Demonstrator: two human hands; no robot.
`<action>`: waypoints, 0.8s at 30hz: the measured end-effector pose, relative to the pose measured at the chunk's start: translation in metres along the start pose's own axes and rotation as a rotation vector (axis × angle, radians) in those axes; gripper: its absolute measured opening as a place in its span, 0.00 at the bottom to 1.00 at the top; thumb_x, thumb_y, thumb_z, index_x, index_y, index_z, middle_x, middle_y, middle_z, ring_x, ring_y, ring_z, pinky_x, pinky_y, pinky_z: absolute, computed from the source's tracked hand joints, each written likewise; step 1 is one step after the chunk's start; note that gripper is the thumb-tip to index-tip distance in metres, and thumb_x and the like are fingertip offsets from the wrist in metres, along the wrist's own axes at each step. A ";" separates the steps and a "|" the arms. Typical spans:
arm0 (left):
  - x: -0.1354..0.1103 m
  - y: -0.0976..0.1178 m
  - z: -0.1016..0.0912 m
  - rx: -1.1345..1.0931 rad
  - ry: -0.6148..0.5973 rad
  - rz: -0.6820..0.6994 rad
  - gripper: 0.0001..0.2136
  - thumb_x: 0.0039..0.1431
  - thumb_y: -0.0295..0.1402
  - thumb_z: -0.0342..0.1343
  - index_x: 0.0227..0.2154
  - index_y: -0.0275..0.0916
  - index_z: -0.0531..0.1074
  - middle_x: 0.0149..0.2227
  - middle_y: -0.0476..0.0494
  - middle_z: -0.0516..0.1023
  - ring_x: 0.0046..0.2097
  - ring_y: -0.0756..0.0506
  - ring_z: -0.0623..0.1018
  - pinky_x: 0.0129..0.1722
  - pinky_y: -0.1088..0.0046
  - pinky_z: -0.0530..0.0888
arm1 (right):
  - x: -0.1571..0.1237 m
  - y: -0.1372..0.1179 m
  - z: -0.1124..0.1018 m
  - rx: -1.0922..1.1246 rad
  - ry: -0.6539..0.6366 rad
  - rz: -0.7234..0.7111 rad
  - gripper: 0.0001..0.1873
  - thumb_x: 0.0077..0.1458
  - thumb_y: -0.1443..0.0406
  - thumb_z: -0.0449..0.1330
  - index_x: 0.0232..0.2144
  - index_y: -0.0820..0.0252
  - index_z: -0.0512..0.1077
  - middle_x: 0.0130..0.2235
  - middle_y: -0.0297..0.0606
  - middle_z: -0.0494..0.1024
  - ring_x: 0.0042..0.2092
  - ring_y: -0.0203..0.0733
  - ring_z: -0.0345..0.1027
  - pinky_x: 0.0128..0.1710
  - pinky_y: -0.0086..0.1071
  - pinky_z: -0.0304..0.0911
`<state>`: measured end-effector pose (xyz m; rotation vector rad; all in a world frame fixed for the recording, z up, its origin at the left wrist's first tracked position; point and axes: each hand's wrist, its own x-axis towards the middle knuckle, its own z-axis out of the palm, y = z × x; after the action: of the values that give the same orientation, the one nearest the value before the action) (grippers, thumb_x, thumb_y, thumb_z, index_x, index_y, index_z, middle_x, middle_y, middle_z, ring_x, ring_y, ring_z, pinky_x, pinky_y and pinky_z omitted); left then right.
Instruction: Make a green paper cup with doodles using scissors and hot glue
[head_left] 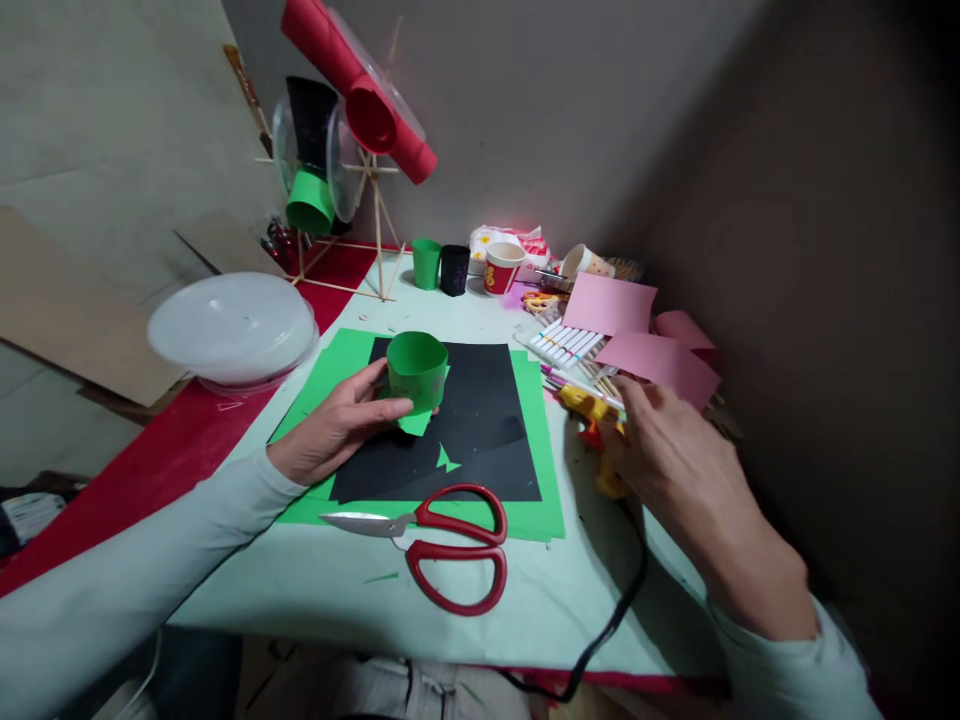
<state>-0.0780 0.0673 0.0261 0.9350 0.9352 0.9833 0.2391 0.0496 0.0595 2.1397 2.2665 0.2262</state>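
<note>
My left hand [345, 418] holds a small green paper cup [417, 372], its thumb on the near side. A loose green flap [417, 422] hangs at the cup's base. At the right, my right hand [675, 465] is closed at the handle of a yellow glue gun [592, 405] with an orange trigger; some of its fingers are hidden. A black cord [619, 610] runs from the gun towards the table's front edge. Red-handled scissors [450, 545] lie open below a black sheet [465, 420], which rests on green sheets [551, 500]. A green scrap [447, 458] is on the black sheet.
At the back left stands a stick frame [377, 230] bearing red, black and green paper tubes. White plastic lids [232, 325] are stacked at left. A green cup [427, 263], a black cup [454, 270] and a red cup [504, 268] line the back. Pink sheets [609, 303] cover markers [562, 343] at right.
</note>
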 end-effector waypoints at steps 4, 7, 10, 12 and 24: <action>0.001 -0.002 0.004 -0.007 -0.082 -0.003 0.24 0.56 0.32 0.69 0.55 0.43 0.73 0.54 0.42 0.81 0.52 0.37 0.82 0.55 0.62 0.77 | 0.002 -0.030 -0.015 0.416 0.251 -0.376 0.31 0.67 0.58 0.57 0.66 0.66 0.59 0.58 0.58 0.74 0.51 0.61 0.74 0.48 0.51 0.72; 0.004 -0.005 0.008 0.067 -0.150 0.049 0.23 0.56 0.33 0.69 0.55 0.44 0.74 0.55 0.44 0.81 0.58 0.36 0.78 0.58 0.63 0.75 | 0.006 -0.067 -0.022 0.759 0.261 -0.634 0.41 0.64 0.49 0.61 0.70 0.60 0.52 0.66 0.52 0.68 0.59 0.53 0.70 0.57 0.45 0.69; 0.008 -0.008 0.012 0.244 -0.213 0.136 0.22 0.54 0.34 0.70 0.52 0.43 0.76 0.56 0.46 0.79 0.63 0.35 0.73 0.62 0.64 0.71 | 0.014 -0.094 -0.016 0.796 0.260 -0.737 0.36 0.65 0.53 0.61 0.68 0.63 0.57 0.64 0.52 0.69 0.61 0.52 0.67 0.59 0.45 0.66; 0.010 -0.010 0.013 0.341 -0.230 0.131 0.23 0.55 0.34 0.70 0.54 0.43 0.75 0.58 0.45 0.78 0.64 0.34 0.72 0.62 0.62 0.71 | 0.020 -0.101 -0.007 0.820 0.273 -0.727 0.28 0.66 0.59 0.59 0.64 0.64 0.64 0.61 0.52 0.72 0.60 0.50 0.68 0.58 0.44 0.67; -0.002 -0.003 0.008 0.706 0.069 0.176 0.31 0.60 0.39 0.63 0.66 0.54 0.63 0.67 0.45 0.66 0.67 0.32 0.66 0.63 0.52 0.68 | 0.044 -0.079 0.009 1.102 0.273 -0.442 0.19 0.63 0.60 0.64 0.55 0.57 0.71 0.55 0.41 0.79 0.55 0.45 0.73 0.57 0.40 0.65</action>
<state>-0.0707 0.0633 0.0257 1.6012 1.3106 0.8391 0.1586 0.0898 0.0448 1.8041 3.4446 -1.0215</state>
